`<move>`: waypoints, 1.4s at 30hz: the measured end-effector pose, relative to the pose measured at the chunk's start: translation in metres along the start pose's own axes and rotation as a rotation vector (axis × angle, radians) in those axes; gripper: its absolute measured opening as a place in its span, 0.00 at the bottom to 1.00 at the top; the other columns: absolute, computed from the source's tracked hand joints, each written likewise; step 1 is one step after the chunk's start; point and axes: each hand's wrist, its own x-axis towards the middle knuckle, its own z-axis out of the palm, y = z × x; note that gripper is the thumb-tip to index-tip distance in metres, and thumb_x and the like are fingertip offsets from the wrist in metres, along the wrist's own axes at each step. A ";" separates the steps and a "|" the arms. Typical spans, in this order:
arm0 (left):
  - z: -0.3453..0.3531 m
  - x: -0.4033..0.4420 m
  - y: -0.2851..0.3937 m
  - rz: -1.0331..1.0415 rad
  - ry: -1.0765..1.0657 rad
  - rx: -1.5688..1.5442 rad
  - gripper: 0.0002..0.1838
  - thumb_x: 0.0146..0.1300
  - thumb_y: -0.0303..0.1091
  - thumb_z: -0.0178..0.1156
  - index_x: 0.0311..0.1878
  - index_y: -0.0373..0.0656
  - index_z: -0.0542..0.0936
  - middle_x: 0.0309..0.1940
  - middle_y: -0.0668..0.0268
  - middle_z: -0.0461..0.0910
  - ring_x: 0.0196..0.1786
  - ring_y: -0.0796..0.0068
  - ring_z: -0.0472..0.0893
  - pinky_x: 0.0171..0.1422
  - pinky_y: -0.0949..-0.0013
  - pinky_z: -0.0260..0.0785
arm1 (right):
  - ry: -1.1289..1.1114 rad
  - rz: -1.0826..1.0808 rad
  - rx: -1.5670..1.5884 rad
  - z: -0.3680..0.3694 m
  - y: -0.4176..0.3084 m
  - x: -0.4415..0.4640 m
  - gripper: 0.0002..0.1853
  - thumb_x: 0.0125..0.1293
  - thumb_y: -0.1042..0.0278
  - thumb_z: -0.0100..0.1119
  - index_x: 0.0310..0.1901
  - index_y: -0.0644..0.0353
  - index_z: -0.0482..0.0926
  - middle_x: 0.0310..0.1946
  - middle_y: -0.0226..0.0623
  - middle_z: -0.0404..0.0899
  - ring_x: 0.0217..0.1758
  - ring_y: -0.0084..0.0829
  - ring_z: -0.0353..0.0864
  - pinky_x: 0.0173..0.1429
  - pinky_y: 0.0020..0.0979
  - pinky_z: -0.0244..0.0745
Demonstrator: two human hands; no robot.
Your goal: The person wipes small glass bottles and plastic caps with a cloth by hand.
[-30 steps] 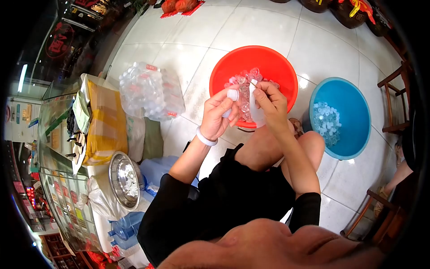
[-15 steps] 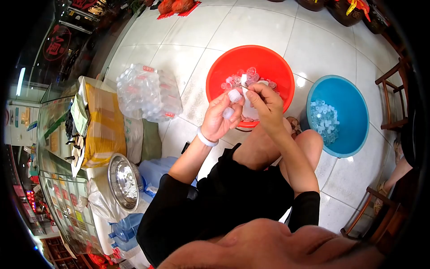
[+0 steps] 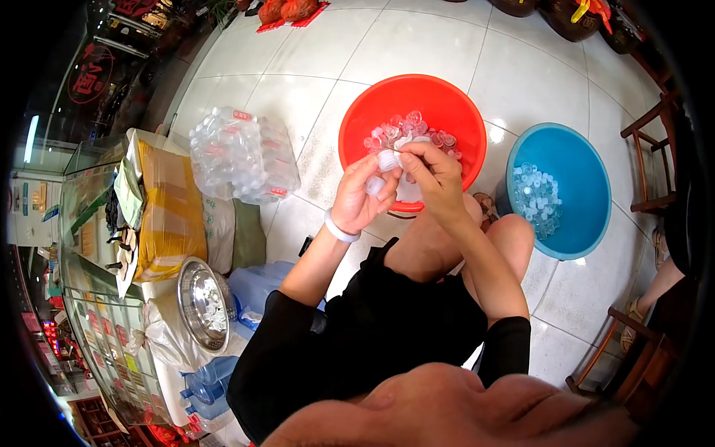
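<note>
Above the near rim of the red basin (image 3: 354, 97), my left hand (image 3: 363, 195) holds a small white ribbed cap (image 3: 388, 159) between thumb and fingers. A second whitish piece (image 3: 375, 185) rests against its curled fingers. My right hand (image 3: 439, 179) is pinched beside the cap, on a thin item too small to make out. A white strip hangs under the right fingers, partly hidden. Clear, pinkish small cups (image 3: 413, 119) lie in the red basin behind both hands.
To the right, a blue basin (image 3: 588, 179) holds whitish pieces. At left are wrapped bottles (image 3: 231, 156), a yellow-taped box (image 3: 173, 208) and a steel bowl (image 3: 192, 328) with white pieces. Wooden stools (image 3: 648, 171) and another person's leg (image 3: 663, 287) are at the right.
My right hand has lowered and moved left until its fingertips meet the cap in my left hand. The white strip has dropped lower. The whole view has shifted slightly.
</note>
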 end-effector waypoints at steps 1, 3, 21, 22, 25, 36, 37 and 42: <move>0.003 0.000 0.001 0.010 0.085 0.003 0.17 0.66 0.41 0.42 0.42 0.34 0.70 0.28 0.63 0.72 0.17 0.80 0.64 0.16 0.79 0.59 | -0.002 0.003 -0.031 0.000 0.000 0.000 0.04 0.58 0.75 0.53 0.33 0.66 0.76 0.22 0.30 0.73 0.21 0.16 0.68 0.26 0.18 0.63; 0.000 -0.001 0.002 0.008 0.061 0.005 0.17 0.66 0.41 0.42 0.42 0.34 0.70 0.29 0.62 0.72 0.18 0.81 0.64 0.16 0.79 0.59 | -0.001 0.009 -0.062 0.000 0.002 0.000 0.04 0.57 0.75 0.53 0.32 0.65 0.76 0.23 0.29 0.73 0.21 0.16 0.68 0.26 0.18 0.63; -0.005 0.000 0.035 -0.085 -0.170 -0.611 0.17 0.64 0.40 0.44 0.43 0.33 0.67 0.32 0.58 0.68 0.20 0.82 0.63 0.13 0.83 0.58 | 0.047 -0.195 -0.435 -0.018 0.019 0.019 0.08 0.57 0.72 0.48 0.38 0.63 0.74 0.28 0.40 0.73 0.31 0.37 0.74 0.36 0.31 0.69; -0.005 -0.001 0.036 -0.085 -0.176 -0.642 0.17 0.64 0.40 0.44 0.43 0.33 0.67 0.32 0.58 0.67 0.20 0.82 0.63 0.12 0.82 0.58 | 0.048 -0.198 -0.435 -0.018 0.017 0.018 0.08 0.57 0.72 0.48 0.38 0.63 0.74 0.28 0.40 0.73 0.31 0.37 0.74 0.36 0.31 0.69; -0.004 -0.003 0.039 -0.081 -0.175 -0.658 0.16 0.64 0.39 0.45 0.42 0.32 0.67 0.31 0.58 0.67 0.20 0.81 0.63 0.11 0.82 0.58 | -0.049 -0.179 -0.525 -0.015 0.013 0.018 0.10 0.55 0.69 0.53 0.39 0.62 0.74 0.29 0.39 0.71 0.29 0.37 0.73 0.34 0.33 0.68; -0.013 0.006 0.039 -0.107 -0.121 -0.638 0.16 0.64 0.40 0.44 0.39 0.32 0.69 0.29 0.59 0.68 0.20 0.81 0.63 0.14 0.81 0.57 | -0.124 -0.368 -0.613 -0.019 0.004 0.014 0.06 0.52 0.71 0.58 0.29 0.64 0.76 0.19 0.36 0.66 0.23 0.32 0.70 0.27 0.29 0.65; -0.015 0.007 0.038 -0.081 -0.104 -0.604 0.16 0.65 0.39 0.43 0.42 0.32 0.68 0.30 0.59 0.67 0.20 0.81 0.63 0.15 0.81 0.57 | -0.123 -0.374 -0.611 -0.020 0.004 0.013 0.06 0.52 0.71 0.58 0.29 0.64 0.76 0.19 0.36 0.66 0.23 0.32 0.70 0.27 0.29 0.65; -0.022 0.010 0.034 -0.075 -0.080 -0.541 0.17 0.65 0.36 0.42 0.52 0.34 0.65 0.32 0.61 0.66 0.21 0.81 0.62 0.17 0.81 0.56 | -0.005 0.124 -0.075 -0.019 0.002 0.010 0.07 0.59 0.69 0.52 0.30 0.65 0.74 0.19 0.29 0.69 0.22 0.18 0.65 0.26 0.22 0.61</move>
